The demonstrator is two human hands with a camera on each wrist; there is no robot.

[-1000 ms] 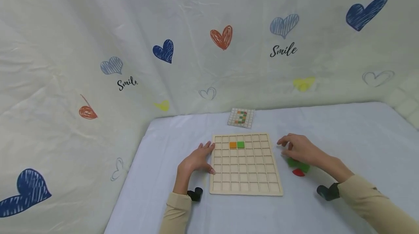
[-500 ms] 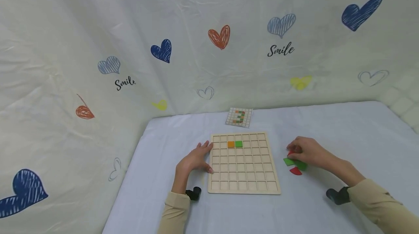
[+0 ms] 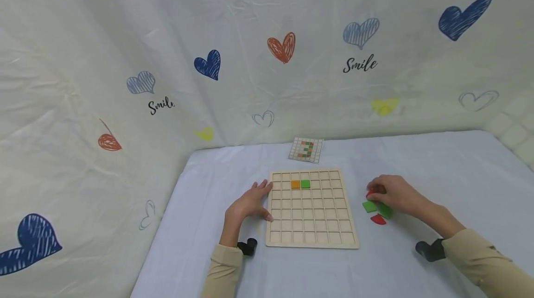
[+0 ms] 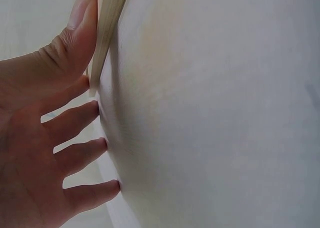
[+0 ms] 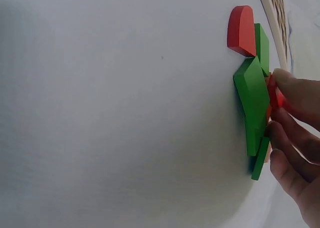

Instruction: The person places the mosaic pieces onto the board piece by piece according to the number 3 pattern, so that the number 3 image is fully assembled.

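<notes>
My left hand (image 3: 249, 203) rests against the left edge of a wooden grid board (image 3: 308, 238). In the left wrist view its thumb (image 4: 82, 23) is at the board's side and the other fingers are spread with their tips on the cloth. An orange square tile (image 3: 295, 184) and a green square tile (image 3: 305, 184) sit side by side in the board's second row. To the right of the board, my right hand (image 3: 394, 192) pinches a red piece (image 5: 272, 91) between thumb and fingers, over a small pile of green tiles (image 5: 252, 88). A rounded red piece (image 5: 242, 31) lies at the pile's near side.
A pattern card (image 3: 306, 150) with a small coloured grid lies behind the board. White cloth (image 3: 450, 173) covers the table, and a heart-printed curtain (image 3: 317, 89) hangs along its back. Bits of orange show under the green tiles in the right wrist view.
My right hand has moved slightly right from beside the board onto the pile, and its fingers have closed on a red piece. The left hand stays at the board's edge.
</notes>
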